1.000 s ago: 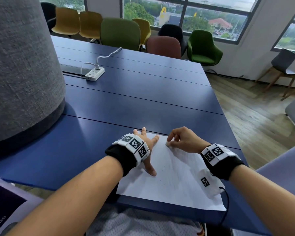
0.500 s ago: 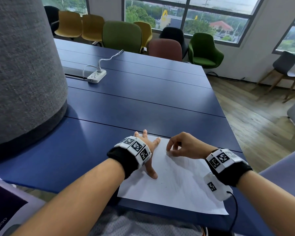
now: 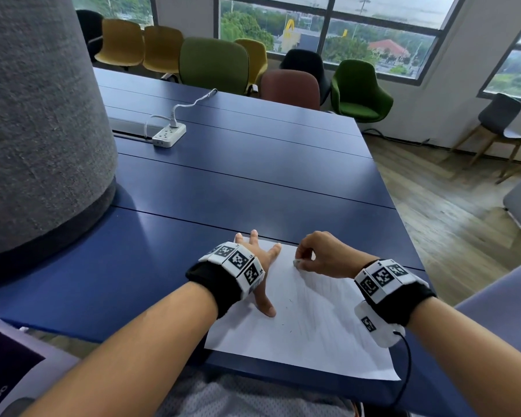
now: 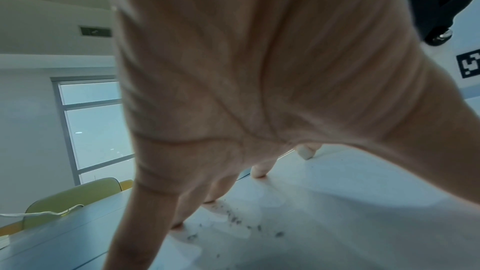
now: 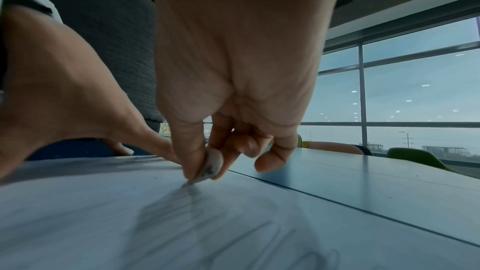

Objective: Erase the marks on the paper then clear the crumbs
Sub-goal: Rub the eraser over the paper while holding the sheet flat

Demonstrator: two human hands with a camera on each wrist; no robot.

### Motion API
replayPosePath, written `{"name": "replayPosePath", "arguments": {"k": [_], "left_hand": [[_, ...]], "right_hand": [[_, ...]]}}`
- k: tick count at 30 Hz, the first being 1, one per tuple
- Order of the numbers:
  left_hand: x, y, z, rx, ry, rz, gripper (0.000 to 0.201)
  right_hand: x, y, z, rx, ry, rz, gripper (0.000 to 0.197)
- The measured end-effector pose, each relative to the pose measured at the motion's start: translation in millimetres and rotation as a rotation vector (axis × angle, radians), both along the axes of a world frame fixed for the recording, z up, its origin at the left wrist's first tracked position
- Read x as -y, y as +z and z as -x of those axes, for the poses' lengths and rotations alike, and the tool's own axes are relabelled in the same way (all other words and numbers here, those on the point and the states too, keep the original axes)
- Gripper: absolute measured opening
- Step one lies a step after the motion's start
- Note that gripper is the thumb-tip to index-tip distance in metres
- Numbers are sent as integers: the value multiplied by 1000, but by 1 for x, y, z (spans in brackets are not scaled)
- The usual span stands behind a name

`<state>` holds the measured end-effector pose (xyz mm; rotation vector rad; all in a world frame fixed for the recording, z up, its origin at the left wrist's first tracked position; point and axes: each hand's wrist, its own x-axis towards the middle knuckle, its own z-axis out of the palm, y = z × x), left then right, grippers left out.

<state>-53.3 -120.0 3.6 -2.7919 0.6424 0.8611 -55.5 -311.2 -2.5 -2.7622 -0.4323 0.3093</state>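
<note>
Blue table (image 3: pixel 253 188): eraser (image 5: pixel 211 165) pinched in right-hand fingers (image 5: pixel 191 157), touching paper (image 3: pixel 313 332).

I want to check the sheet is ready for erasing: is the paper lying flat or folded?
Flat and spread: the paper lies unfolded on the table, with the left hand pressing on it.

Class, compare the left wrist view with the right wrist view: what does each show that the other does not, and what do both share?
Only the left wrist view shows the dark crumbs scattered by the spread fingers of the left hand. Only the right wrist view shows the smudged eraser pinched by the right hand, its tip on faint pencil marks. Both show the white paper on the blue table.
</note>
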Motion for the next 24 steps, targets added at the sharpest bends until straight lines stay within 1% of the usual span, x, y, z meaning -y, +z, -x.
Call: {"name": "replayPosePath", "arguments": {"k": [2,3,4,6,8,9,12,13,16,17,20,21,24], "left_hand": [[1,0,0,1,1,-7,144],[1,0,1,1,0,-9,144],[1,0,1,0,-1,-7,144],[0,-1,0,-2,-1,3,144],[0,-1,-1,-1,1,8,144],[0,-1,-1,-2,1,7,144],[0,0,0,-7,3,2,144],[0,0,0,-9,3,2,144],[0,0,0,-5,3,8,143],[0,0,0,-3,3,8,144],[0,1,1,-2,0,-3,144],[0,1,1,-3,1,-5,144],[0,0,0,-5,3,2,144]], "right_hand": [[-1,4,2,-93,63,20,11],[-1,5,1,-113,67,31,10],[-1,7,-1,-105,47,36,11],[-2,5,-5,-32,-12,51,13],[-5,3,-2,19,-14,75,12],[-7,2,1,0,15,76,11],[-10,6,8,-139,111,57,7],[-10,6,7,-136,104,50,8],[-8,4,9,-37,51,38,11],[-8,2,12,-40,61,27,11],[-8,5,21,-183,139,-4,9],[-8,7,21,-196,141,-1,10],[-8,6,16,-77,69,-17,10]]}}
